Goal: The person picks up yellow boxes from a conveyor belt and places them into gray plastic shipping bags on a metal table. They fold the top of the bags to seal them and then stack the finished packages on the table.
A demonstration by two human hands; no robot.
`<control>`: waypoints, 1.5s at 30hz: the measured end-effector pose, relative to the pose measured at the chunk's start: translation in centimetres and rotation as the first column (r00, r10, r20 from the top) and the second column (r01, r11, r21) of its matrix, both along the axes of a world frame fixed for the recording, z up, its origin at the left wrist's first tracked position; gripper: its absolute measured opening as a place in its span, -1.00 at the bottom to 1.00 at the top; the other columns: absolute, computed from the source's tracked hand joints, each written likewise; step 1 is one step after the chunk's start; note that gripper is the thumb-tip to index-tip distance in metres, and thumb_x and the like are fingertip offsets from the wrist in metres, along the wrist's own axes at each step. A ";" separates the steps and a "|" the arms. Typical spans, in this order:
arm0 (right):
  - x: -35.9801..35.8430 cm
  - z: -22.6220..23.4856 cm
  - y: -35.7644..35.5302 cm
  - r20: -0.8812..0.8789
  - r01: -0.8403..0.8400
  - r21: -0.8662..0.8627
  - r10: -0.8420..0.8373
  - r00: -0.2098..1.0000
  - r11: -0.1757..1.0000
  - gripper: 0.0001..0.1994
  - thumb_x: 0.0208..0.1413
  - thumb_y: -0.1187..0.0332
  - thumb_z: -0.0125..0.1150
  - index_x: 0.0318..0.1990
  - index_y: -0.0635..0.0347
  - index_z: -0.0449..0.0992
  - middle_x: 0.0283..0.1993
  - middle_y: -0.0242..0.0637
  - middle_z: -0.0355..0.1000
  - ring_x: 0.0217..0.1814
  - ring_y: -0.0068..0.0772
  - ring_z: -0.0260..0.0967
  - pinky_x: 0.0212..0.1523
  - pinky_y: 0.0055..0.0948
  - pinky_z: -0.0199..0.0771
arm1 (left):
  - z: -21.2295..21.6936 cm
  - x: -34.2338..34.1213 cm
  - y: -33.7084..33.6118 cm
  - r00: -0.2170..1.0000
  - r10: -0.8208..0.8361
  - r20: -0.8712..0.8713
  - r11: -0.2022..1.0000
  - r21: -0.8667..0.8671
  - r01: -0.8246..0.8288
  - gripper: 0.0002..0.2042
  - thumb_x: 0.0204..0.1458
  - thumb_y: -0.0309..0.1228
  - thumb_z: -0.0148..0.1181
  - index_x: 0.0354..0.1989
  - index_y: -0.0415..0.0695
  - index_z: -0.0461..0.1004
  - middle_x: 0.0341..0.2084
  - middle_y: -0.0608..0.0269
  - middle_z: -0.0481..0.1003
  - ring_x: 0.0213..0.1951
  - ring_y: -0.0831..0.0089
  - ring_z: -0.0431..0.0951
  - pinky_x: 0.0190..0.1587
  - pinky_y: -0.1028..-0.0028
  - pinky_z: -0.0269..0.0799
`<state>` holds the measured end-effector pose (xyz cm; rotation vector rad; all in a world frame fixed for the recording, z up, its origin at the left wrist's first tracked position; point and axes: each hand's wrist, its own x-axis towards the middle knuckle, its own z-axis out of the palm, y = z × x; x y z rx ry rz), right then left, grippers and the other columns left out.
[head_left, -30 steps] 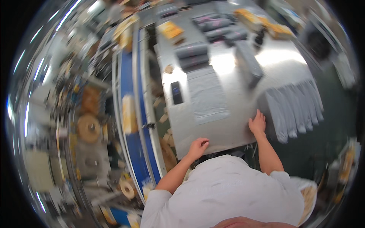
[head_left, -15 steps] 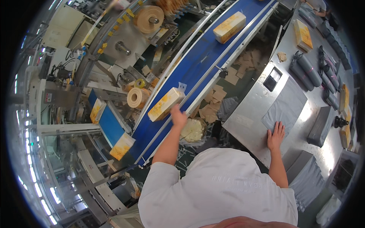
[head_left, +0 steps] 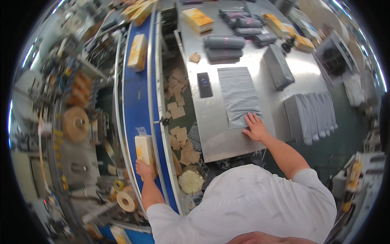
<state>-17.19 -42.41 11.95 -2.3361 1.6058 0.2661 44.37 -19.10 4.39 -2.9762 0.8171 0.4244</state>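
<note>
On the blue conveyor belt (head_left: 136,114) lies an oblong white-and-yellow pack (head_left: 144,148) with a clear film flap at its far end. My left hand (head_left: 145,169) has its fingers closed round the near end of this pack. A flat grey plastic bag (head_left: 237,95) is spread over the metal table to the right. My right hand (head_left: 257,129) rests on the bag's near edge, fingers spread, holding nothing. Further up the belt sits another white-and-yellow pack (head_left: 137,53), apart from both hands.
The metal table (head_left: 219,142) holds a phone (head_left: 204,85), grey rolls (head_left: 224,48), a yellow pack (head_left: 198,20) and an upright grey-wrapped block (head_left: 279,67). A stack of grey bags (head_left: 310,116) hangs over its right edge. Cardboard scraps (head_left: 185,146) lie between belt and table. Machinery with a film roll (head_left: 127,199) stands left.
My view has turned to the right, toward the table. My left hand has gone from reaching at the pack's side to gripping its near end. My right hand still lies on the bag.
</note>
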 end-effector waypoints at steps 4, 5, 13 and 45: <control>0.2 0.7 -2.0 0.022 0.100 0.114 -0.103 0.994 0.988 -0.21 0.31 -0.11 0.14 0.58 0.06 0.12 0.72 -0.21 -0.13 0.75 0.04 -0.26 0.61 0.12 -0.03 | 5.7 -0.6 -6.5 0.989 -0.071 0.133 0.950 -0.292 0.107 -0.23 -0.17 -0.25 0.58 0.22 -0.14 0.29 0.11 -0.14 0.46 0.19 -0.14 0.44 0.27 -0.03 0.34; 0.3 1.0 -1.5 0.029 0.082 0.043 -0.083 0.996 0.996 -0.21 0.31 -0.10 0.15 0.58 0.07 0.14 0.71 -0.20 -0.11 0.74 0.04 -0.24 0.60 0.12 -0.03 | 6.8 0.9 -7.5 0.979 -0.121 0.163 0.910 -0.376 0.175 -0.23 -0.17 -0.24 0.58 0.23 -0.15 0.30 0.11 -0.16 0.46 0.19 -0.14 0.44 0.26 -0.03 0.36; -1.7 0.5 5.1 0.325 0.052 -0.194 0.014 0.945 0.980 -0.23 0.28 0.06 0.29 0.54 0.17 0.18 0.63 -0.12 0.10 0.66 0.00 0.01 0.56 0.04 0.10 | 11.7 -11.9 -13.3 0.796 -0.461 -0.393 0.537 -0.837 -0.102 -0.32 0.02 -0.48 0.47 0.31 -0.19 0.24 0.05 -0.05 0.49 0.10 0.17 0.56 0.16 0.22 0.49; -10.9 3.3 -2.6 0.517 -0.056 -0.088 0.094 0.851 0.995 -0.30 0.08 0.42 0.21 0.46 0.03 0.31 0.62 -0.44 0.10 0.55 0.13 0.02 0.49 0.12 0.04 | 11.8 -49.0 -26.2 0.339 -0.930 0.142 0.242 -0.458 0.855 -0.46 -0.03 -0.21 0.53 0.09 -0.22 0.56 0.17 -0.10 0.39 0.23 -0.02 0.41 0.26 0.03 0.37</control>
